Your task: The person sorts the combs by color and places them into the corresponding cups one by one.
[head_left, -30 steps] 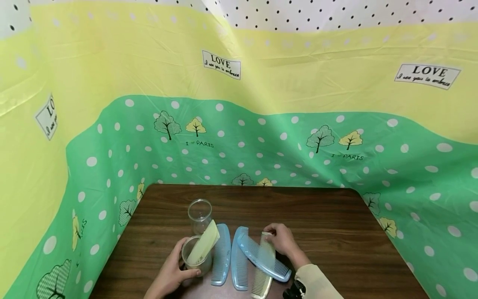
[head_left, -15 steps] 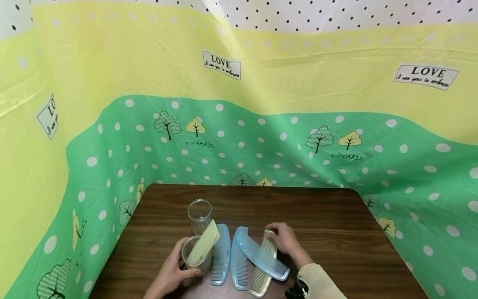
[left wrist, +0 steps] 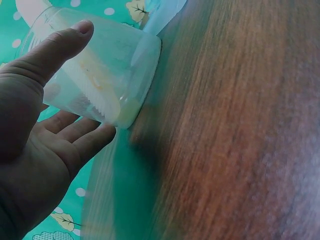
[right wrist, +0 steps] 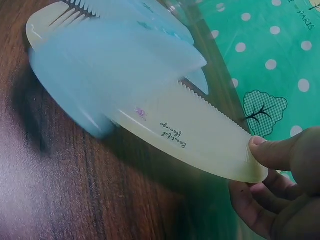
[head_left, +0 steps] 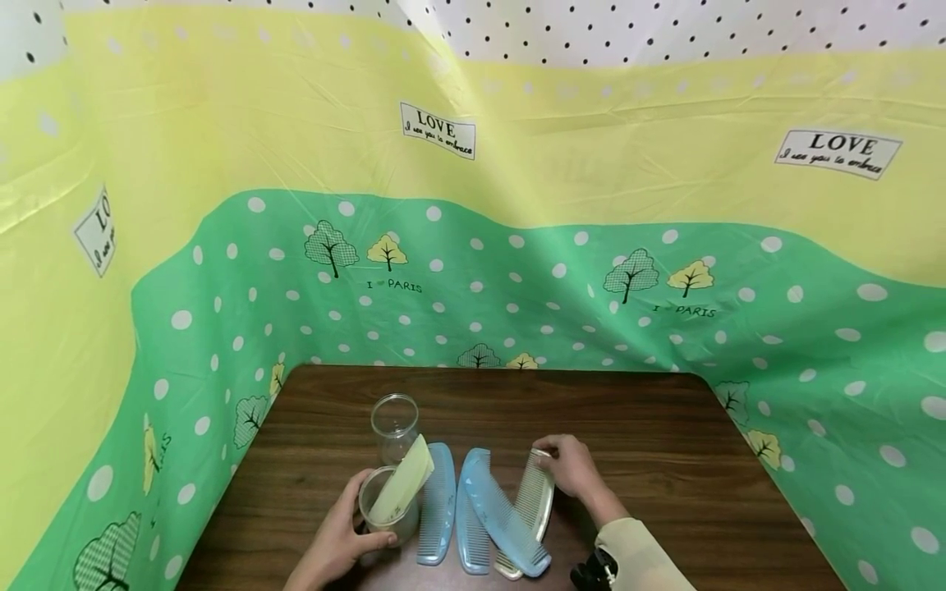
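Observation:
In the head view my left hand [head_left: 336, 533] grips a clear plastic cup [head_left: 405, 525], thumb on one side and fingers on the other. A pale yellow comb [head_left: 405, 483] leans inside it, its upper end sticking out over the rim. My right hand [head_left: 578, 472] pinches the far end of another pale yellow comb [head_left: 534, 491]; the right wrist view shows thumb and fingers on its tip and small writing on its face. A blue comb [head_left: 506, 525] lies across this yellow comb, hiding its middle. Two more blue combs, one on the left [head_left: 438, 502] and one beside it [head_left: 471, 538], lie alongside.
A second clear cup [head_left: 395, 419] stands just behind the held one. The dark wood table [head_left: 665, 460] carries everything, and a green and yellow printed curtain [head_left: 473, 304] hangs around its back and sides.
My right hand has moved right with the yellow comb, sliding it part way from under the blue comb. That blue comb has swung, its near end going left. My left hand stays still.

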`<action>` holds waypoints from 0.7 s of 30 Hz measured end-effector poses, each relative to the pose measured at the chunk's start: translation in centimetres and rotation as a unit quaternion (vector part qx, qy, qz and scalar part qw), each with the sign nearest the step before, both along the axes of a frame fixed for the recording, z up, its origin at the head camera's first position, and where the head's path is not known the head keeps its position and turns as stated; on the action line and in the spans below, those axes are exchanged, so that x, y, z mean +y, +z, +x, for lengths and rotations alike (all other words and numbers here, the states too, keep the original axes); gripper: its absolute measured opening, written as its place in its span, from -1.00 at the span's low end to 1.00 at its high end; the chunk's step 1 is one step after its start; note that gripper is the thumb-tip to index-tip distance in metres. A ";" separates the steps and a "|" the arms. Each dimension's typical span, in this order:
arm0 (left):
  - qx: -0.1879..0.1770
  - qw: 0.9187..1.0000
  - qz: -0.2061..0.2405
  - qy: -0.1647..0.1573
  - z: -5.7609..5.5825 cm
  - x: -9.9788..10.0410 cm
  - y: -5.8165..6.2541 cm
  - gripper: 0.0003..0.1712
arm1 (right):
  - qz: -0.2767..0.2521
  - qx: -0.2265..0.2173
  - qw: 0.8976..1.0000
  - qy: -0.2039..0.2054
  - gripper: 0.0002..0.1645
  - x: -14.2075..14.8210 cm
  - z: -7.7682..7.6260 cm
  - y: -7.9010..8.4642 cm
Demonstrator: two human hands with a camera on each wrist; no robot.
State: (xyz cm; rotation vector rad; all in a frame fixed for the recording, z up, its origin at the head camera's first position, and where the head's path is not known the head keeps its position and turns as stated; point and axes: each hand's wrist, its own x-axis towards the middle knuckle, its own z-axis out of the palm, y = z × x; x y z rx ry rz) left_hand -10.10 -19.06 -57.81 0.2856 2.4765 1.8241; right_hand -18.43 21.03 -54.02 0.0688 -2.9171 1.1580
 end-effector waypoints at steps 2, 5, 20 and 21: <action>-0.002 1.000 0.001 -0.001 0.0 0.0 0.0 0.13 | -0.002 0.001 1.000 -0.006 -0.76 0.2 0.0 0.0; -0.005 1.000 0.001 -0.002 0.0 0.0 -0.1 0.13 | 0.003 0.009 1.000 -0.009 -0.76 0.5 -0.1 0.0; 0.009 1.000 -0.003 -0.004 0.0 -0.1 -0.2 0.12 | -0.016 -0.001 1.000 -0.022 -0.72 1.7 -0.1 1.1; 0.010 1.000 -0.004 -0.004 0.1 -0.1 -0.2 0.12 | -0.017 -0.001 1.000 -0.020 -0.72 1.8 0.0 1.2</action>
